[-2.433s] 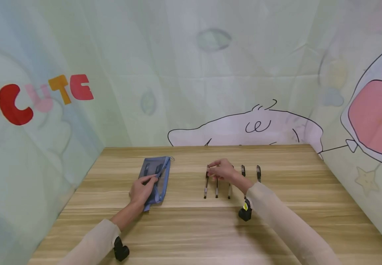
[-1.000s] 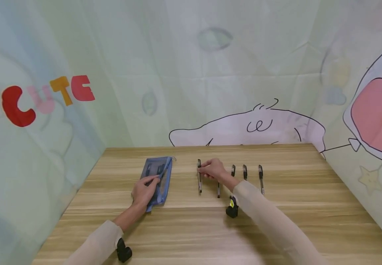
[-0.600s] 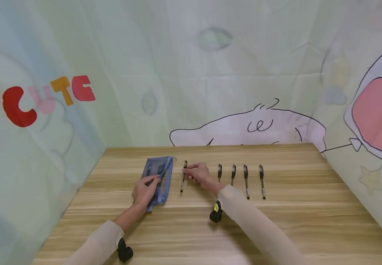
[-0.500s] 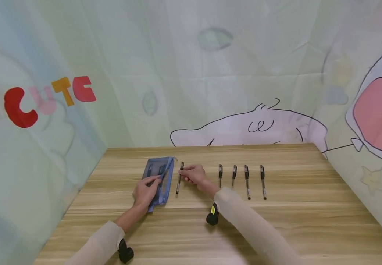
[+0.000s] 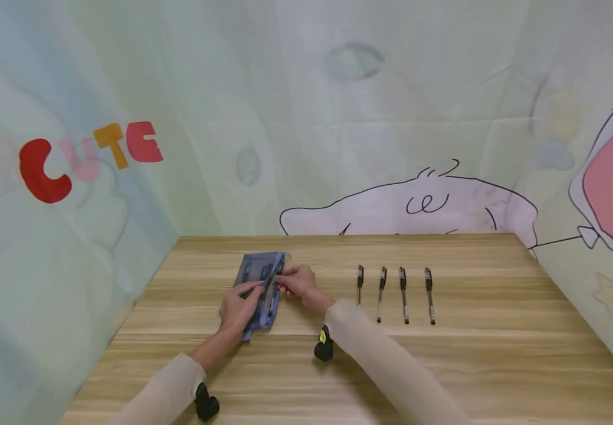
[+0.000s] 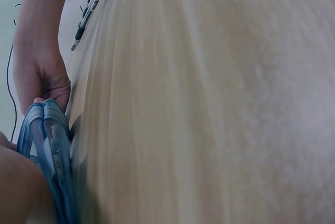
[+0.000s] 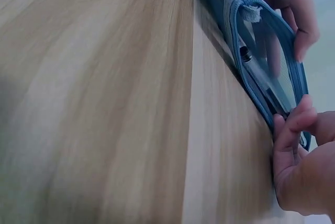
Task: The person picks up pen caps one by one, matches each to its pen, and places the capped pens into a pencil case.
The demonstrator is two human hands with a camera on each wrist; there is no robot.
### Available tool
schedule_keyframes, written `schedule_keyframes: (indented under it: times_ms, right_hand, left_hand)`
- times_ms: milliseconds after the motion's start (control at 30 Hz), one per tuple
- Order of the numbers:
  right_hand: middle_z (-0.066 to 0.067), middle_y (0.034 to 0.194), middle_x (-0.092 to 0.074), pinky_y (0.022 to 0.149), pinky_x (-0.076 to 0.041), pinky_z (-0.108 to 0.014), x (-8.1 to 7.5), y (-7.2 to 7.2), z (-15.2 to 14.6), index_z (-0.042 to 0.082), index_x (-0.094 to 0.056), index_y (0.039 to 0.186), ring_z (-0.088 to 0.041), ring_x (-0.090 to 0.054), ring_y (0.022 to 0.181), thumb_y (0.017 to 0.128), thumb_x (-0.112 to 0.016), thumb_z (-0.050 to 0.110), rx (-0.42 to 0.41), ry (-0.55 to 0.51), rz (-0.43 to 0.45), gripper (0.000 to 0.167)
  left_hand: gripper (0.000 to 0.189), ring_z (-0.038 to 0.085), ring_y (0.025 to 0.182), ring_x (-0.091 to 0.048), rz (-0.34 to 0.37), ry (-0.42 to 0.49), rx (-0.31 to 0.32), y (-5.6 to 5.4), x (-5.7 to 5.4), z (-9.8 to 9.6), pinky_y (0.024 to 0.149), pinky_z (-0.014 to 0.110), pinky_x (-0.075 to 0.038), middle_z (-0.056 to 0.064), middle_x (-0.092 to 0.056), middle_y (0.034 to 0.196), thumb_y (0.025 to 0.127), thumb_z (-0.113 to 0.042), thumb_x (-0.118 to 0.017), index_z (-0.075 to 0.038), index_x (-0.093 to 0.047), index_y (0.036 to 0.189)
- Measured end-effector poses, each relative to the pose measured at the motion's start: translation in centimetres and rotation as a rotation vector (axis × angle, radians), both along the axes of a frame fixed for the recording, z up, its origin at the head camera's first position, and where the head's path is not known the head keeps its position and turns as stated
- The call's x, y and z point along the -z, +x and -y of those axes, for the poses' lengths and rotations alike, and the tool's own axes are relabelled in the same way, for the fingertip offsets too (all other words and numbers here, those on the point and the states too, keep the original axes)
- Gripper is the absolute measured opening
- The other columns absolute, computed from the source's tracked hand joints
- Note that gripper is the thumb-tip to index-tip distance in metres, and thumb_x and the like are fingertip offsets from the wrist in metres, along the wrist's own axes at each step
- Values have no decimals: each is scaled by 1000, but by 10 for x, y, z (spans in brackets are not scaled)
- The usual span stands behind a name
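Note:
A blue mesh zip pouch [image 5: 258, 261] lies on the table, dark shapes showing through its mesh. My left hand [image 5: 238, 307] pinches the upper edge of its opening, which gapes in the right wrist view, where the raised rim [image 7: 300, 77] stands off the table. Inside that opening lies a clear-barrelled gel pen [image 7: 261, 77], lengthwise along the pouch. My right hand [image 5: 300, 281] pinches this pen near its black cap end, the fingers right at the mouth of the pouch; they partly hide the cap. In the left wrist view the right hand [image 6: 44, 75] meets the pouch's far end.
Several black-capped gel pens [image 5: 403, 286] lie in a spaced row to the right, caps toward the back. The wooden table [image 5: 285, 378] ends at a printed curtain [image 5: 232, 118] behind and at the sides.
My right hand has taken the leftmost pen from the row and carried it left, into the pouch's opening. My left hand has kept its hold on the pouch edge.

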State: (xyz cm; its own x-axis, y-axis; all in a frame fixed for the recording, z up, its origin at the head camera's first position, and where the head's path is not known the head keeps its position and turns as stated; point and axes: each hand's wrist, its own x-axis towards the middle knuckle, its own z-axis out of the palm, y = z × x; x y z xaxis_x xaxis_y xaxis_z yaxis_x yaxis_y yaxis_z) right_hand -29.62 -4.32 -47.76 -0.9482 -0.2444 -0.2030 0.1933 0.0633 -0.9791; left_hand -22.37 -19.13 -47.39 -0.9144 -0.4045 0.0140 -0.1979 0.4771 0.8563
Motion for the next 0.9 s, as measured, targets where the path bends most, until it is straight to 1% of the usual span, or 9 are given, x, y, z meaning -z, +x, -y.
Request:
schedule_keyframes:
  times_ms: [100, 200, 267, 467, 633, 700, 767, 833, 900]
  right_hand:
    - [-5, 64, -68, 42, -46, -13, -1, 0, 2, -12, -66, 113, -2, -56, 46, 93, -70, 1, -5, 2, -11, 24]
    - [-11, 68, -72, 42, -48, -13, -2, 1, 3, -14, -66, 114, -3, -58, 45, 92, -70, 0, -14, -10, -10, 26]
    - [-12, 71, -73, 42, -49, -13, -3, 1, 3, -14, -66, 115, -3, -59, 46, 92, -69, -1, -30, -21, -4, 27]
    - [-3, 64, -67, 44, -51, -13, -8, 3, 2, -13, -63, 122, -3, -60, 47, 93, -67, -3, -115, -35, 35, 31]
    - [-2, 66, -68, 46, -52, -15, -12, 5, -14, -11, -60, 132, -4, -61, 50, 94, -66, -1, -185, -39, 61, 40]
    - [-5, 71, -71, 48, -52, -15, -16, 5, -24, -10, -59, 134, -4, -62, 52, 95, -65, 0, -214, -18, 49, 41]
    - [-11, 81, -75, 50, -52, -15, -20, 4, -35, -10, -59, 134, -4, -62, 54, 96, -65, 3, -230, 19, 20, 41]
    - [-18, 97, -78, 52, -52, -15, -27, 3, -48, -10, -58, 135, -4, -62, 56, 98, -63, 4, -241, 54, 0, 40]
    - [-24, 111, -75, 53, -52, -16, -32, 0, -61, -10, -58, 135, -5, -62, 57, 99, -62, 4, -250, 89, -13, 39]
  left_hand:
    - [28, 29, 133, -59, 0, -8, -2, 0, 0, -1, 117, 49, -37, 7, -72, 130, 89, -27, -72, -16, -79, 114]
    - [28, 29, 132, -59, -7, -15, -4, 0, 0, -2, 116, 48, -37, 7, -72, 129, 89, -28, -72, -16, -79, 113]
    - [28, 29, 132, -59, -13, -17, -1, 0, 0, -1, 116, 48, -38, 7, -73, 129, 89, -28, -72, -16, -80, 113]
    - [29, 29, 133, -59, -17, -5, 5, 0, -2, 0, 116, 49, -38, 7, -72, 129, 90, -28, -72, -15, -79, 115]
    - [29, 30, 133, -58, 8, 14, 7, 1, -3, -1, 116, 51, -39, 9, -71, 131, 90, -28, -71, -16, -78, 116]
    - [29, 30, 133, -58, 12, 22, 6, 2, -4, -1, 116, 50, -40, 9, -71, 132, 90, -28, -72, -16, -78, 116]
    - [30, 30, 133, -58, 9, 27, 4, 3, -4, -1, 116, 49, -40, 10, -71, 132, 90, -27, -72, -15, -78, 116]
    - [31, 31, 134, -57, 6, 26, 7, 4, -5, -1, 117, 49, -40, 11, -71, 132, 90, -27, -71, -14, -78, 117]
    - [32, 32, 135, -57, 4, 22, 12, 5, -6, 0, 117, 50, -40, 12, -70, 133, 90, -26, -71, -13, -77, 118]
